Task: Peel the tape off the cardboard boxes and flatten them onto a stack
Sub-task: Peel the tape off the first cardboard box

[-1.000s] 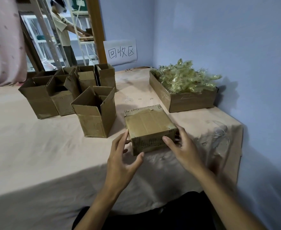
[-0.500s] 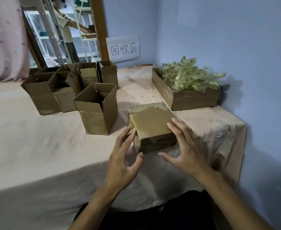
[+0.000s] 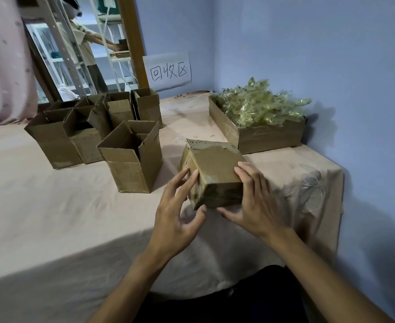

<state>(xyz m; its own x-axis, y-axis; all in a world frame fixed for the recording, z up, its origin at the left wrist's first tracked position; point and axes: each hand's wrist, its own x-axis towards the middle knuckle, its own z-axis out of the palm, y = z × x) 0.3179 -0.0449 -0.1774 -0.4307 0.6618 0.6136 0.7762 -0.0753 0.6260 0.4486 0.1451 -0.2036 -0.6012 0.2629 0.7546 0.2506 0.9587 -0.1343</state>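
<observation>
A closed cardboard box (image 3: 215, 166) wrapped in brown tape is tilted up at the table's near edge, its front end raised toward me. My left hand (image 3: 175, 220) grips its left front corner, fingertips on the left face and thumb under the corner. My right hand (image 3: 257, 206) holds the right side, fingers over the top edge and thumb beneath the front face. An opened box (image 3: 131, 173) with its flaps up stands just left of it.
Several more opened boxes (image 3: 56, 141) stand at the back left of the cloth-covered table (image 3: 52, 206). A shallow cardboard tray (image 3: 268, 136) heaped with crumpled tape (image 3: 259, 106) sits by the right wall. A paper sign (image 3: 168, 71) hangs behind. A person stands in the far doorway.
The taped box has been pulled toward me and tipped up off the table. My right hand slid from the front face onto the top right edge; my left hand closed in on the left corner.
</observation>
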